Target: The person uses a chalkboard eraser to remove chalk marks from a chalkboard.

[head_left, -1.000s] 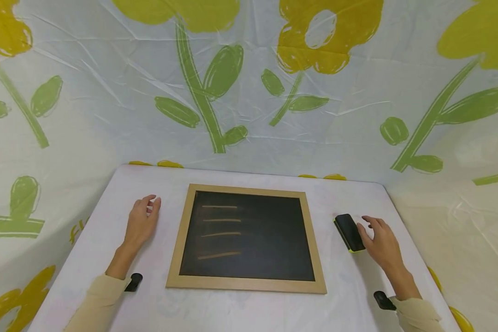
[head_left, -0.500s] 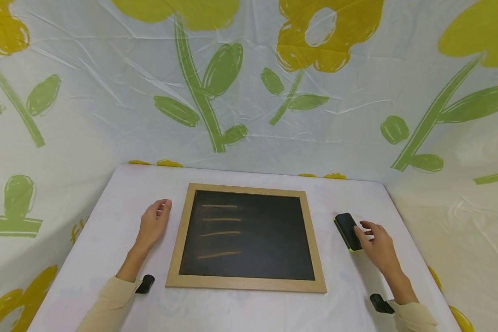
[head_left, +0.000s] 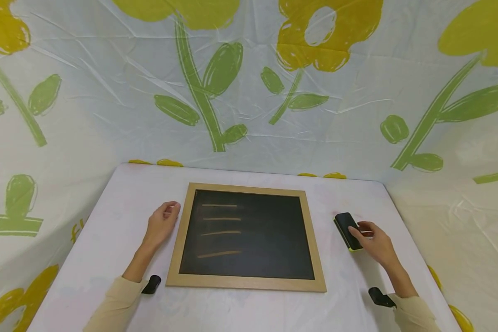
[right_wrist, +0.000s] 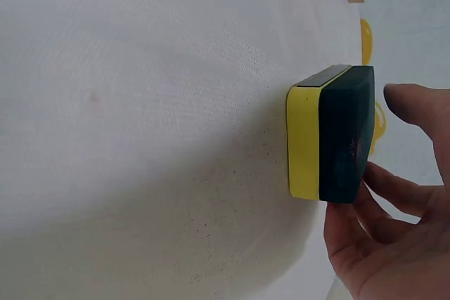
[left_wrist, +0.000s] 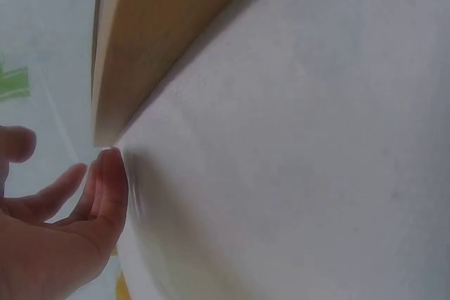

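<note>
A framed blackboard (head_left: 274,235) lies on the white table, with several chalk lines (head_left: 221,233) on its left half. My left hand (head_left: 161,226) is at the frame's left edge, its fingers loosely bent. In the left wrist view the fingertips are close by the corner of the wooden frame (left_wrist: 162,33); I cannot tell whether they touch. To the board's right lies a black and yellow board eraser (head_left: 345,226). Around its right side is my right hand (head_left: 375,242). In the right wrist view the thumb stands apart from the eraser (right_wrist: 334,138), while some fingers are beside its far side.
Black wrist cameras (head_left: 151,284) sit on both beige sleeves. Cloth with a flower print (head_left: 249,83) hangs behind and at both sides of the white table (head_left: 240,309). Small dark specks (right_wrist: 205,225) lie on the tabletop near the eraser.
My left hand has moved right, from the open tabletop to the board's left edge. My right hand has shifted slightly left, its thumb now over the eraser. Board and eraser stay in place.
</note>
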`<state>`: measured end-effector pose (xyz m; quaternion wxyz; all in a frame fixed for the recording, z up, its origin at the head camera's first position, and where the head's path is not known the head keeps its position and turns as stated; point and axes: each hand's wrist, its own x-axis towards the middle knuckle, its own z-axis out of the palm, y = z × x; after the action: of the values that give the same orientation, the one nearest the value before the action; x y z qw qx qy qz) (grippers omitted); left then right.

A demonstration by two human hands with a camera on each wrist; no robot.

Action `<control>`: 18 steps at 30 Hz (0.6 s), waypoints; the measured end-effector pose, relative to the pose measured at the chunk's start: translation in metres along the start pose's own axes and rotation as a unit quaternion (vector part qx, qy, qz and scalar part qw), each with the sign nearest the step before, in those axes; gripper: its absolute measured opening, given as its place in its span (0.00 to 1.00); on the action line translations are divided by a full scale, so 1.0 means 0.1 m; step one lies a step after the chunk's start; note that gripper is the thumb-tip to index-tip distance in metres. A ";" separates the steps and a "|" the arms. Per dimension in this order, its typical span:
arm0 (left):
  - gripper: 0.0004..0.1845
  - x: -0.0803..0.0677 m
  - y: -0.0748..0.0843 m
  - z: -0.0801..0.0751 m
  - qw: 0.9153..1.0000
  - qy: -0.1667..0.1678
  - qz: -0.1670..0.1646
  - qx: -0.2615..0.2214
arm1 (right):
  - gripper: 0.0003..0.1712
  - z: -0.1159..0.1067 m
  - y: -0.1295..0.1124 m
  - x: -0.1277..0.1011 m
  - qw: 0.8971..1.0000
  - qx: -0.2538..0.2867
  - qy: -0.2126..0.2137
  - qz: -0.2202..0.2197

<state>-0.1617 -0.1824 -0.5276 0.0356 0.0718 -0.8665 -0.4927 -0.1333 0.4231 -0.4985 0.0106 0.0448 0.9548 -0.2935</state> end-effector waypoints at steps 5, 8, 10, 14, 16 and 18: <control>0.24 0.00 -0.03 0.05 1.000 -0.010 0.002 0.000 | 0.39 0.00 0.01 0.04 1.000 -0.002 -0.015 0.010; 0.22 0.01 -0.05 0.07 1.000 -0.015 0.006 0.002 | 0.38 0.00 0.01 0.07 1.000 -0.006 -0.016 0.011; 0.21 0.01 -0.05 0.08 1.000 -0.018 0.010 0.002 | 0.38 -0.01 0.00 0.08 1.000 -0.009 -0.017 0.010; 0.21 0.01 -0.04 0.08 1.000 -0.027 0.014 -0.005 | 0.36 -0.03 -0.04 0.11 1.000 -0.010 -0.019 0.002; 0.21 0.01 -0.03 0.08 0.999 -0.031 0.016 -0.008 | 0.35 -0.04 -0.05 0.13 1.000 -0.008 -0.024 -0.004; 0.21 0.01 -0.02 0.08 0.999 -0.032 0.016 -0.009 | 0.34 -0.06 -0.07 0.14 1.000 -0.007 -0.029 -0.006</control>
<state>-0.1634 -0.1765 -0.5339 0.0167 0.0417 -0.8638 -0.5018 -0.1474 0.4214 -0.4903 0.0366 0.0302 0.9565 -0.2877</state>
